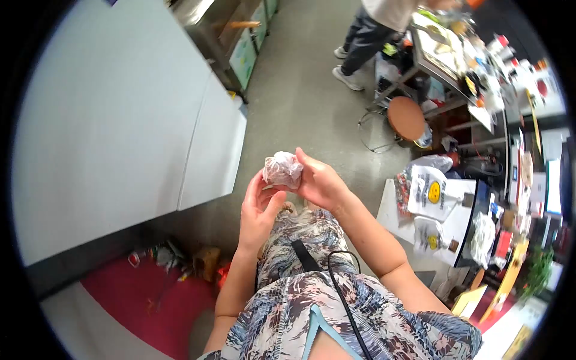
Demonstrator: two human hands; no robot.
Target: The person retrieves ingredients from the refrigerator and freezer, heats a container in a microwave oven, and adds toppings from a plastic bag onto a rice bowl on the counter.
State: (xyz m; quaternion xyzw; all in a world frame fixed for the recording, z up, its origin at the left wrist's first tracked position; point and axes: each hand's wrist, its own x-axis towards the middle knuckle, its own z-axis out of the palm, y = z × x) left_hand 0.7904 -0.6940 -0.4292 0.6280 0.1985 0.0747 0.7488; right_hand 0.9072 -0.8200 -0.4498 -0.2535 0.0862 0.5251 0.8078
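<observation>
1. The small plastic-wrapped bundle (282, 170) is at your two hands, above the floor (288, 114).
2. Your right hand (321, 181) grips it; your left hand (258, 210) is half open, its fingers (256, 182) touching the bundle.
3. At your left stands a white cabinet (120, 120), at your right a round stool (407, 118).

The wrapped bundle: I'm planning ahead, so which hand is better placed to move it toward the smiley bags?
Likely the right hand: it touches the wrapped bundle and sits nearer the smiley bags; the left hand is farther away.
</observation>
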